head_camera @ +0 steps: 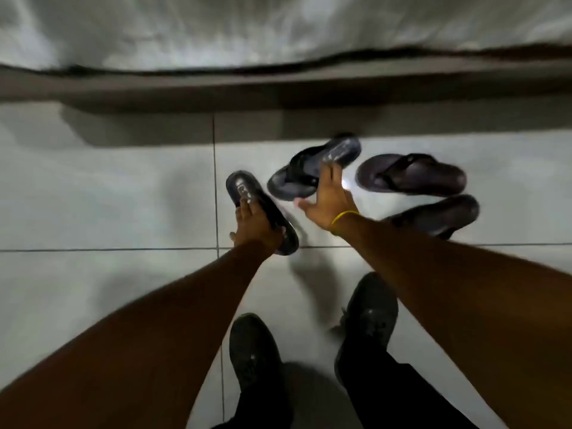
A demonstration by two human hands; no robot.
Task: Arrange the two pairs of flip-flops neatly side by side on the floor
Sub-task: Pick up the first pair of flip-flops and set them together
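Flip-flops, four of them and all dark, lie scattered on the pale tiled floor (108,187) just in front of a low brown ledge (278,88). The left hand (255,226) is closed around the first flip-flop (260,209), fingers wrapped over its edge, and the sandal shows its sole side with the toe end pointing up and to the left. The right hand (329,199) is spread open, fingers apart, its fingertips at the lower edge of the second flip-flop (312,167), which sits tilted with its strap side up; blur makes it hard to tell whether the fingers actually touch it. A yellow band (343,217) circles the right wrist. To the right, the third flip-flop (411,174) lies flat with its strap up, and the fourth flip-flop (439,216) lies just below it, partly hidden behind the right forearm. None of the four is lined up with another. At the bottom, the person's two black shoes (253,348) stand on the tiles, well apart from the sandals.
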